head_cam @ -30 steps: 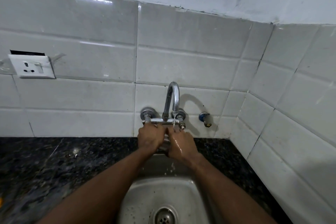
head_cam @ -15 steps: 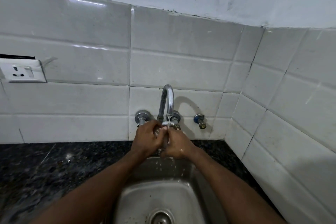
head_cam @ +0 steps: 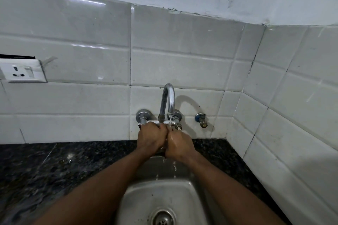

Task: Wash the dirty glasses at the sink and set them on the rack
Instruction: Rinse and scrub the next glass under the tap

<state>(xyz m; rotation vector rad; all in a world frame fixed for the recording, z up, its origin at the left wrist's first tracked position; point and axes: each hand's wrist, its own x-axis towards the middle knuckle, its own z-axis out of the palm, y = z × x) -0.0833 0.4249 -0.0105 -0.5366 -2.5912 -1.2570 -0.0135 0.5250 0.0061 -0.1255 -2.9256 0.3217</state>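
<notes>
Item: steel sink [head_cam: 184,193], set into a dark speckled stone worktop [head_cam: 54,170]. Round drain [head_cam: 162,218] at the near end of the basin. Basin wet, with drops falling towards its far wall.

Item: chrome tap [head_cam: 169,97], wall-mounted, with a high curved spout over the far end of the sink. A thin stream of water [head_cam: 170,121] ran from the spout onto the hands below. Round wall flange [head_cam: 142,114] left of the spout. Small blue-capped valve [head_cam: 201,119] on the tiles to the right, apart from the tap.

Item: left hand [head_cam: 150,138], back towards the camera, held just under the tap's crossbar. Fingers curled under and hidden from view; what they had hold of, if anything, could not be told.

Item: right hand [head_cam: 180,145], wet and glistening, pressed against the left hand directly beneath the stream. Fingers likewise curled away from the camera; contents could not be told.

Item: glasses. Whether one was held between the two hands could not be told, since the hands covered that spot over the far end of the sink.

Item: white tiled wall [head_cam: 182,64], turning a corner at the right.

Item: white socket plate [head_cam: 22,72], on the tiles at far left, above the worktop.
</notes>
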